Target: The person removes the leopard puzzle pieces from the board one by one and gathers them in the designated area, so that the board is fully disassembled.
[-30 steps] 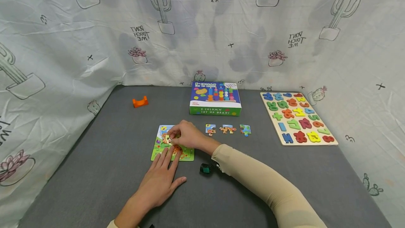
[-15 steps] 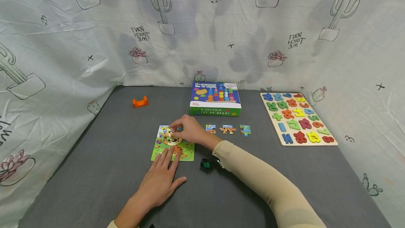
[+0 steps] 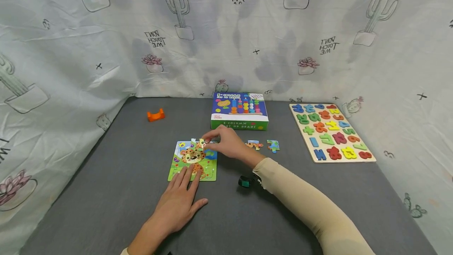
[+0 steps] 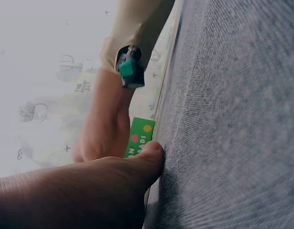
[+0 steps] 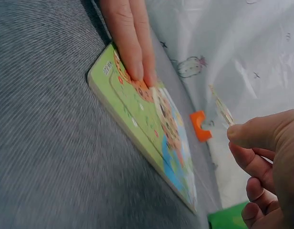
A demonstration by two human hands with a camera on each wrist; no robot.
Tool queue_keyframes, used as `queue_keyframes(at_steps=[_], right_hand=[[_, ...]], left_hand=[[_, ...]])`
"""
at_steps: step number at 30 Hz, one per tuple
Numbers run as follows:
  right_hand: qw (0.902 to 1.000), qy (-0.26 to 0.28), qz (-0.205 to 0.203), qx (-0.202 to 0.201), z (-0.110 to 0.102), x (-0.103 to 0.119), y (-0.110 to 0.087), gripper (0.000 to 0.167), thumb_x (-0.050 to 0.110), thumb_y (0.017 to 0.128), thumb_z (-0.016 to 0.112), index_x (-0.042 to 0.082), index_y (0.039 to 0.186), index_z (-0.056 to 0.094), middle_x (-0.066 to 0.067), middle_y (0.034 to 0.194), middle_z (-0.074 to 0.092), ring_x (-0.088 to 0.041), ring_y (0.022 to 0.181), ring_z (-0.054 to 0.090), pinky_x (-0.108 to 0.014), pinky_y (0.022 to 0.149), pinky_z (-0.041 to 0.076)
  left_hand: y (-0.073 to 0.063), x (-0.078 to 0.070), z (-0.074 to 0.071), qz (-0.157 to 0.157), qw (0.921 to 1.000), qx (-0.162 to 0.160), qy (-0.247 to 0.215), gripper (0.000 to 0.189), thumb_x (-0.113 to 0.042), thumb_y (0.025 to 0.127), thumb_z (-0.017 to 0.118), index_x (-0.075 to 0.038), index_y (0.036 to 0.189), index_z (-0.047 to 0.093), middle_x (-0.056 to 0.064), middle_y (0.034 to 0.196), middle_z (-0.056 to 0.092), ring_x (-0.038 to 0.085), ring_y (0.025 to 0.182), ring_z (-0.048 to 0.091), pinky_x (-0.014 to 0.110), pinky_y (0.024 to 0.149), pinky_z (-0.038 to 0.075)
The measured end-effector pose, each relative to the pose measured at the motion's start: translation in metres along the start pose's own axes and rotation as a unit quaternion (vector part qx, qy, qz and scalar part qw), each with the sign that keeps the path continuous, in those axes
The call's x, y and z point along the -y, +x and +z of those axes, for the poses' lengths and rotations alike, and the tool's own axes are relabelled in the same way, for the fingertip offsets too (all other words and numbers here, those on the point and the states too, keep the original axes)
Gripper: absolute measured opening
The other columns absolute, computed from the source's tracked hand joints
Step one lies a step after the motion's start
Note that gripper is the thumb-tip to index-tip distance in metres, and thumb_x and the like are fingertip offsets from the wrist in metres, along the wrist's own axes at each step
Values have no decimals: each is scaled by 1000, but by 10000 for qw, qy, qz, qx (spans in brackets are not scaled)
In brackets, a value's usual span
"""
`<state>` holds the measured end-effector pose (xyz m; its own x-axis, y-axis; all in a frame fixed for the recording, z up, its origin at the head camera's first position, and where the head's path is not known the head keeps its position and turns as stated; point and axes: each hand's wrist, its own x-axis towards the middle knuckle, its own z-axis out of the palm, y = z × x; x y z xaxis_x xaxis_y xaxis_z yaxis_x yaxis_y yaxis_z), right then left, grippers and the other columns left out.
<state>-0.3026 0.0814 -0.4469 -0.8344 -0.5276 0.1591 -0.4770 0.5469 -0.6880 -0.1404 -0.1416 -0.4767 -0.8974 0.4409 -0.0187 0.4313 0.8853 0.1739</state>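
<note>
My right hand (image 3: 226,141) pinches a small jigsaw puzzle piece (image 3: 202,144) between thumb and fingers. In the right wrist view the puzzle piece (image 5: 222,107) is seen nearly edge-on, raised above the puzzle board (image 5: 137,133). That board shows a spotted leopard cub on green grass. My left hand (image 3: 180,204) lies flat, its straight fingers resting on the lower part of the board (image 3: 210,171). Right of the board lie a spotted orange puzzle piece (image 3: 254,145) and a blue-green puzzle piece (image 3: 273,146); the spot just left of them is hidden by my right hand.
Behind the hands stands a bead-set box (image 3: 239,111). A wooden board of coloured letters (image 3: 332,133) lies at the right, and an orange plastic part (image 3: 156,115) at the back left. Patterned fabric (image 3: 226,34) closes off the rear of the grey table (image 3: 106,192).
My right hand has moved right and away from me, lifting the puzzle piece off the leopard's face, which now shows. It now covers the leftmost loose piece. My left hand has stayed put.
</note>
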Motion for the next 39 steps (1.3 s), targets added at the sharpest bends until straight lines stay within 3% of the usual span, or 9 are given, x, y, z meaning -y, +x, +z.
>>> queue_keyframes(at_steps=[4, 13, 25, 32, 39], right_hand=[[9998, -98, 121, -119, -11, -6, -14, 28, 26, 101, 83, 21, 128, 82, 15, 104, 72, -21, 107, 63, -40, 87, 55], [9992, -47, 140, -359, -30, -20, -46, 26, 20, 100, 83, 18, 126, 84, 12, 102, 74, -32, 102, 63, -39, 80, 53], [9981, -142, 322, -497, -47, -35, -84, 27, 17, 99, 83, 15, 125, 84, 11, 99, 72, -24, 87, 55, -35, 72, 47], [9982, -106, 447, -387, -44, -41, -100, 17, 17, 99, 84, 19, 115, 85, 9, 99, 70, -23, 90, 57, -38, 75, 50], [9988, -144, 396, -265, -36, -47, -107, 19, 15, 98, 84, 18, 117, 84, 15, 99, 71, -14, 100, 60, -42, 89, 54]], left_hand=[[-1, 0, 1, -58, 10000, 52, 1, 86, -63, 106, 60, -7, 169, 39, 20, 177, 22, 42, 163, 20, 63, 129, 21], [-3, 2, 2, 71, 9998, -202, -30, 85, -60, 107, 62, -5, 168, 39, 22, 176, 24, 43, 162, 22, 62, 129, 22], [-5, 0, 1, 135, 9996, -242, -77, 83, -56, 108, 63, -5, 168, 40, 22, 176, 24, 43, 162, 22, 62, 129, 22], [-5, 0, 2, 160, 9995, -278, -52, 83, -56, 108, 63, -5, 168, 39, 22, 176, 24, 44, 162, 23, 62, 129, 23], [-2, 0, 3, 95, 9998, -148, -81, 85, -59, 108, 60, -6, 170, 36, 22, 177, 21, 43, 163, 19, 62, 129, 20]])
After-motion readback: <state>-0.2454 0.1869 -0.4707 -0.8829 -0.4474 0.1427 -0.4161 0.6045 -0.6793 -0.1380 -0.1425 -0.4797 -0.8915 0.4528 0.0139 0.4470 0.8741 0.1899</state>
